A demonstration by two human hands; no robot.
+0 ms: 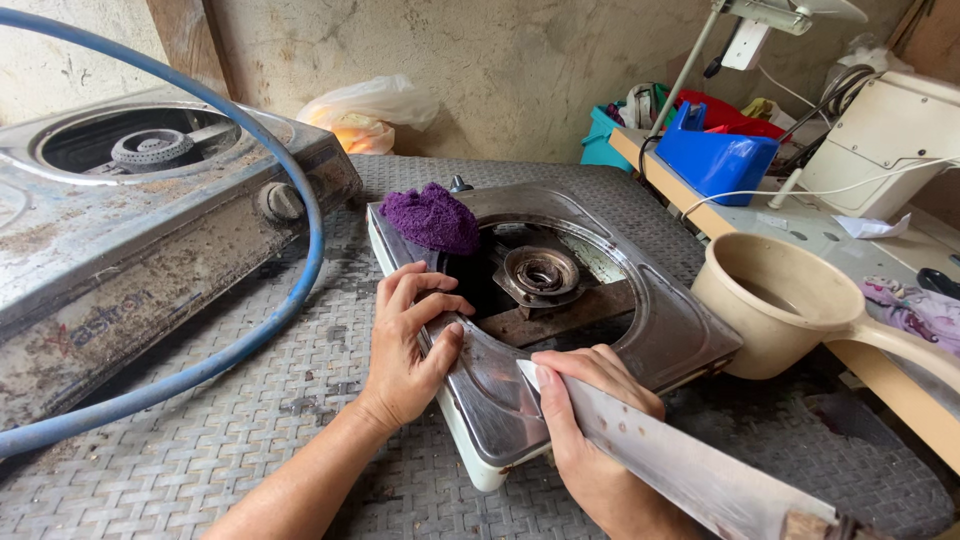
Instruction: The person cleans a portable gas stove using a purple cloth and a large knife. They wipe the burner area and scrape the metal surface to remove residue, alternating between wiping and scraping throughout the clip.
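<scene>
A single-burner gas stove with a worn steel top is laid on the grey woven-pattern counter, at the centre of the view, its burner head exposed in the round well. The near left edge of the stove top is gripped by the left hand, fingers curled over the rim and thumb pressed on the steel. A large knife with a spotted blade is grasped by the right hand, closed around the blade near its tip, the tip set against the stove's near surface. A purple cloth is rested on the stove's far left corner. A second, rust-stained gas stove is placed to the left, with a blue hose looped across it and over the counter. A beige plastic dipper is set just beside the stove's right side. A blue plastic container is kept further back on a side table.
</scene>
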